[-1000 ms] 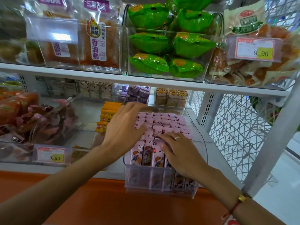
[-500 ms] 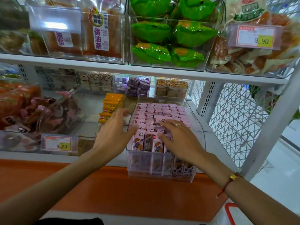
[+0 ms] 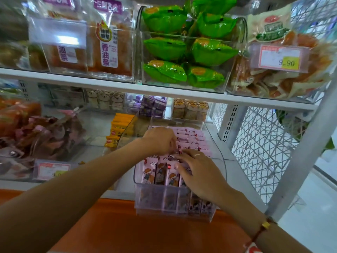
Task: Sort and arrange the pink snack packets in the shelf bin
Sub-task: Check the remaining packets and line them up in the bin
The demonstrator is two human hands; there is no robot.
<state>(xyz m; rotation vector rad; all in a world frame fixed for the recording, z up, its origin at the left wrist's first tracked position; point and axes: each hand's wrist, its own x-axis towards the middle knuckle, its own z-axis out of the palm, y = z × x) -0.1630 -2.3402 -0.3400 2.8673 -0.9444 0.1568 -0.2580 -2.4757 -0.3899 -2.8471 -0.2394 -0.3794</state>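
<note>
Upper shelf: bag (image 3: 109, 46) reads 香油条, tag (image 3: 280, 58) reads 9.90. Lower shelf: clear bin (image 3: 216, 154) holds pink packets (image 3: 191, 138). Left hand (image 3: 160, 141) fingers curled onto packets mid-bin; grip unclear. Right hand (image 3: 198, 172) fingers spread, flat on the front row.

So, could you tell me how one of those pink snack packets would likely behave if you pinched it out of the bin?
A pink snack packet is slim and film-wrapped, so it is probably light and slightly floppy. Glossy wrap may feel slippery. Packed tight, neighbours may lift along.
</note>
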